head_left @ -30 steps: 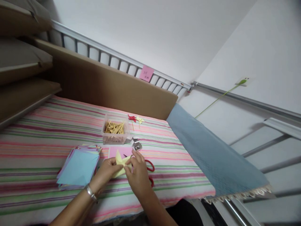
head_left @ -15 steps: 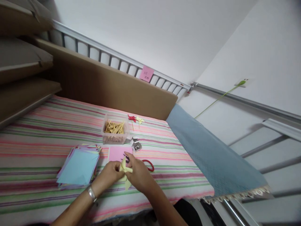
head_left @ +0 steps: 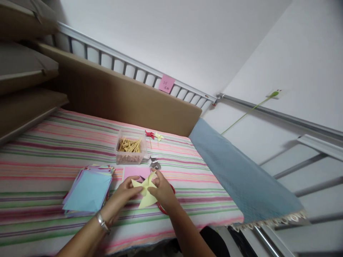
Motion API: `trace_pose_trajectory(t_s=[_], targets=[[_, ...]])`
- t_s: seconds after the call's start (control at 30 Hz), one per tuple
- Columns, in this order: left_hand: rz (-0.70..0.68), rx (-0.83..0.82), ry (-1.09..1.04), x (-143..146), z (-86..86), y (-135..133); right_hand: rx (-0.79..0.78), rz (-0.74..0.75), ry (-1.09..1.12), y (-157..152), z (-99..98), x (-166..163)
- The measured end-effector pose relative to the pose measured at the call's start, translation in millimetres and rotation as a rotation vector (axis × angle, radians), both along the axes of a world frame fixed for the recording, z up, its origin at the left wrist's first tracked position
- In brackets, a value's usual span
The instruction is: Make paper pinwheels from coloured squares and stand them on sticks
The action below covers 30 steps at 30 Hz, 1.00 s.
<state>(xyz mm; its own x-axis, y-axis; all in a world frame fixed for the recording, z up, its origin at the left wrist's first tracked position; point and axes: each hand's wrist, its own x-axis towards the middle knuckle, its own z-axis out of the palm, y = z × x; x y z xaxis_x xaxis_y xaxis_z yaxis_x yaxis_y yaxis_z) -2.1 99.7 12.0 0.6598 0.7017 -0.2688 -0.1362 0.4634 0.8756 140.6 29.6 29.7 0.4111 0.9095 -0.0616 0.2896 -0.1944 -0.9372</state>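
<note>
Between my two hands is a pale yellow paper pinwheel (head_left: 147, 200) with its pointed blades spread out. My left hand (head_left: 128, 190) pinches it from the left, thumb near its middle. From the right, my right hand (head_left: 163, 190) grips it with thumb and fingers by the centre and upper blade. Under and behind my hands lie red-handled scissors (head_left: 162, 209), mostly covered. A pink paper sheet (head_left: 131, 172) is on the cloth just beyond my left hand. Small shiny metal pieces (head_left: 155, 165) sit in a little container past my right fingers.
A stack of coloured paper squares (head_left: 87, 189) lies to the left. Behind stands a clear plastic box (head_left: 128, 159) of wooden sticks. A red pinwheel (head_left: 149, 134) and a small yellow pinwheel (head_left: 158, 136) rest near the cardboard panel (head_left: 128, 96). Striped cloth (head_left: 48, 153) covers the surface.
The yellow paper was bunched between my fingers; now its blades are spread and turned towards me. My hands have shifted slightly apart, and my right hand moved a little to the right.
</note>
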Motion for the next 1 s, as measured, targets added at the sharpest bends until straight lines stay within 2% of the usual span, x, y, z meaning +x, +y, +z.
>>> trace_pose_trajectory(t_s=[0.1,0.37,0.8,1.0], targets=[[-0.097,-0.115,-0.16,3.2,-1.1,-9.9,0.033,-0.047,0.163,2.6,-0.6,-7.7],[-0.025,-0.171,-0.296,9.2,-5.9,-13.4,0.073,-0.092,0.4,5.1,7.2,-28.7],[0.041,-0.193,-0.239,9.6,-13.5,-9.2,0.08,-0.119,0.452,7.3,1.3,-29.9],[0.058,-0.161,-0.159,6.5,-14.1,-2.7,0.099,-0.042,0.398,6.0,-1.8,-29.9]])
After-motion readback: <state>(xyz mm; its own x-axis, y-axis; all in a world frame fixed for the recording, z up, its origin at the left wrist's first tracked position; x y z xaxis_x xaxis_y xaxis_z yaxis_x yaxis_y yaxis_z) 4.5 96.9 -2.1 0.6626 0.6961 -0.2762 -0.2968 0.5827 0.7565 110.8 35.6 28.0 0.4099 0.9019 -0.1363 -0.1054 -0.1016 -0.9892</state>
